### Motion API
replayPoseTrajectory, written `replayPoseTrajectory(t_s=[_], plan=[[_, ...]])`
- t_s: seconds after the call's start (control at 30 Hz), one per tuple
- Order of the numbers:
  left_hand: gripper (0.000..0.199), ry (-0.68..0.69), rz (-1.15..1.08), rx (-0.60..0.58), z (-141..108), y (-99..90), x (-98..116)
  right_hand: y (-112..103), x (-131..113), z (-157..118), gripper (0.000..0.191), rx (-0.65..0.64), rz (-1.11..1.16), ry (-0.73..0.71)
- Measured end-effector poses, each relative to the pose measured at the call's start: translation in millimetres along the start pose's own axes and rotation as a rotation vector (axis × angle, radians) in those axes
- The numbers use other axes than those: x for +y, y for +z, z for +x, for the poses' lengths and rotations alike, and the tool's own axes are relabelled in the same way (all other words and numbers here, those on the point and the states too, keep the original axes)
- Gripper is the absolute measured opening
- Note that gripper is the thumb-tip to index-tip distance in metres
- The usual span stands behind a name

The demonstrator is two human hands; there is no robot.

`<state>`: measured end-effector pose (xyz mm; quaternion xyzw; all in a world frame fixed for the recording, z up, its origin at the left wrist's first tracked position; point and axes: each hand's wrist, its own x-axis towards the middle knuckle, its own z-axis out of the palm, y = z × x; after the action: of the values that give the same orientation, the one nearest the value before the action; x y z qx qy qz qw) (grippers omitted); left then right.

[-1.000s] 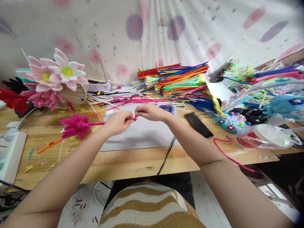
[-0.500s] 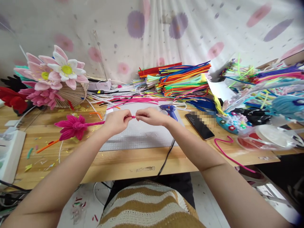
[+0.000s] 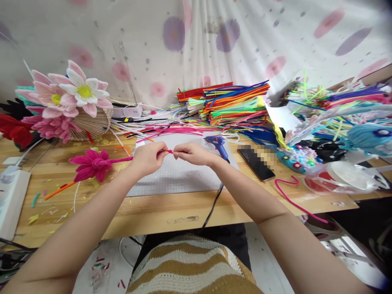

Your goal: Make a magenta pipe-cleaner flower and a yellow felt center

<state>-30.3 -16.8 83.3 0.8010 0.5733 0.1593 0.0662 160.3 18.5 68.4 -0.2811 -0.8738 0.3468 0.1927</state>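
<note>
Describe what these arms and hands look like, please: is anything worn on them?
They are a person's own. The left hand and right hand are ungloved, with no ring, watch or bracelet visible. Both arms are bare as far as they show, with no sleeves in view. Between them is a knitted top with mustard-brown and cream stripes.

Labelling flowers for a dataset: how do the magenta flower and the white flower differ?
Colour: the magenta flower shows deep pink all over; the white flower has a yellow centre.
Pose: the magenta flower lies sideways, its stem running into the left hand; the white flower faces the camera.
Setting: the magenta flower sits apart; the white flower is clustered with pink blooms.
Shared: both have several petals.
</note>
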Motion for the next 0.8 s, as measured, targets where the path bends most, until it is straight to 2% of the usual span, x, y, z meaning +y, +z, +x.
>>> replayPoseTrajectory(t_s=[0.1, 0.2, 0.3, 0.47, 0.63, 0.73, 0.8], plan=[[0.02, 0.023, 0.043, -0.052, 3, 1.1, 2, -13, -2, 4, 0.022, 0.037, -0.149, -0.004], [0.018, 0.128, -0.009, -0.073, 4, 1.7, 0, -19, 5, 14, 0.022, 0.03, -0.158, -0.034], [0.018, 0.189, -0.087, -0.036, 3, 1.4, -2, -14, 14, 19, 0.023, 0.001, -0.022, -0.018], [0.022, 0.098, -0.074, 0.027, 2, 0.5, -2, 5, 11, 9, 0.028, -0.033, 0.133, 0.056], [0.021, 0.028, 0.048, 0.004, 4, 1.8, 3, -4, -1, 1, 0.023, 0.01, -0.108, 0.025], [0.019, 0.07, 0.054, -0.046, 5, 2.2, 3, -16, 1, 6, 0.022, 0.044, -0.231, -0.027], [0.018, 0.125, 0.009, -0.062, 5, 1.9, 2, -20, 7, 12, 0.022, 0.05, -0.208, -0.06]])
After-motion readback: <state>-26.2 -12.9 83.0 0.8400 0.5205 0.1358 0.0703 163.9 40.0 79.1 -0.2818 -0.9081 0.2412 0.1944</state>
